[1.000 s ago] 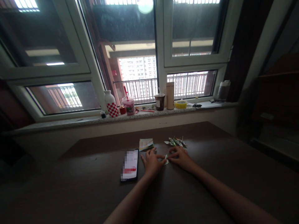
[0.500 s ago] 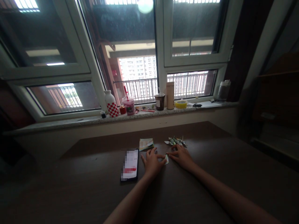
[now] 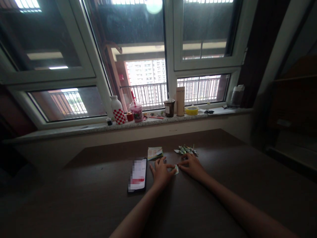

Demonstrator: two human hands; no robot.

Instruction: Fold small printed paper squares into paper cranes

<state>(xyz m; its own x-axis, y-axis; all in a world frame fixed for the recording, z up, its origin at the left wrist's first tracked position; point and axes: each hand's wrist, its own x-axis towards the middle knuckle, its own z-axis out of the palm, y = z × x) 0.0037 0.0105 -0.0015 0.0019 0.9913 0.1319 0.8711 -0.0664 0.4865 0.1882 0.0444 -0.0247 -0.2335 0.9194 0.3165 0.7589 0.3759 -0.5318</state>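
Observation:
A small folded piece of paper (image 3: 176, 170), pale with green, lies on the dark table between my hands. My left hand (image 3: 162, 173) closes thumb and index finger on its left side, with the other fingers spread. From the right, the fingertips of my right hand (image 3: 192, 167) are pinched at its upper edge. Just beyond my right hand is a small pile of folded paper pieces (image 3: 186, 149), green and white. A stack of printed paper sheets (image 3: 155, 153) lies beyond my left hand.
A lit phone (image 3: 138, 175) lies left of my left hand on the table (image 3: 99, 205). Along the windowsill (image 3: 153, 123) stand a checkered bottle (image 3: 118, 110), a pink drink cup (image 3: 136, 111), a dark cup (image 3: 169, 108), a tan flask (image 3: 180, 101) and yellow tape (image 3: 192, 110).
Both hands stay in nearly the same place. The fingers of my right hand have shifted very slightly at the paper; nothing else has visibly moved.

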